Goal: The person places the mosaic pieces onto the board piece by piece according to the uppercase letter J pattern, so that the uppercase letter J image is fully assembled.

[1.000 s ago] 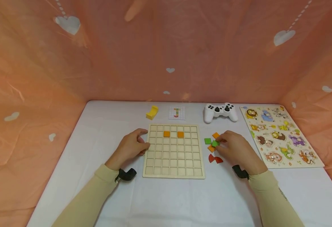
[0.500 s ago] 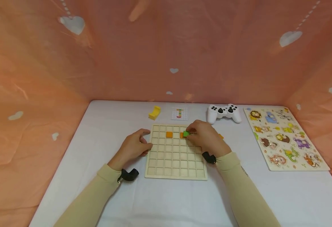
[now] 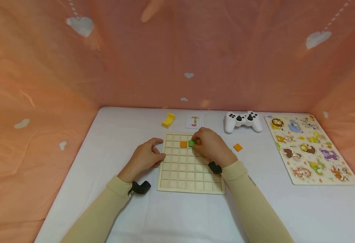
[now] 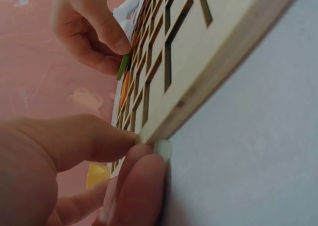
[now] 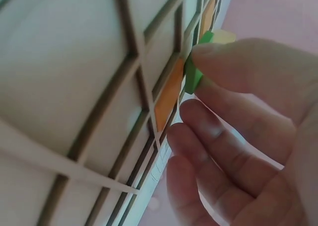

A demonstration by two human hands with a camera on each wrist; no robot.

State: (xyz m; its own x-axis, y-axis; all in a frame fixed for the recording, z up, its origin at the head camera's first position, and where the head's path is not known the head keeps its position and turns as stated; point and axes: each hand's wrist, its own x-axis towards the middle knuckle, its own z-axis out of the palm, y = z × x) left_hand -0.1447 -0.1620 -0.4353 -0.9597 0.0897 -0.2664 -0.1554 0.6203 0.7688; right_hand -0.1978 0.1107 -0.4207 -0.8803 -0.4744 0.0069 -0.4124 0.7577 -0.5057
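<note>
My right hand (image 3: 213,145) pinches a green square tile (image 5: 193,69) between thumb and finger. The tile is tilted, its lower edge right at the cell between two orange tiles in the wooden grid board (image 3: 177,167). One orange tile (image 3: 183,144) lies in full view in its cell; the other orange tile (image 5: 169,97) is partly covered by my right fingers in the head view. At the board's left edge, my left hand (image 3: 144,156) holds the rim, thumb (image 4: 99,141) on top and fingers against the side, as the left wrist view shows.
A loose orange tile (image 3: 238,147) lies right of the board. Behind the board are a yellow curved block (image 3: 168,120), a pattern card (image 3: 194,120) and a white game controller (image 3: 243,121). An animal puzzle board (image 3: 311,152) lies at the far right.
My right hand has carried the green tile from the loose pile on the right leftward to the cell between the orange tiles. My left hand stays at the board's edge.
</note>
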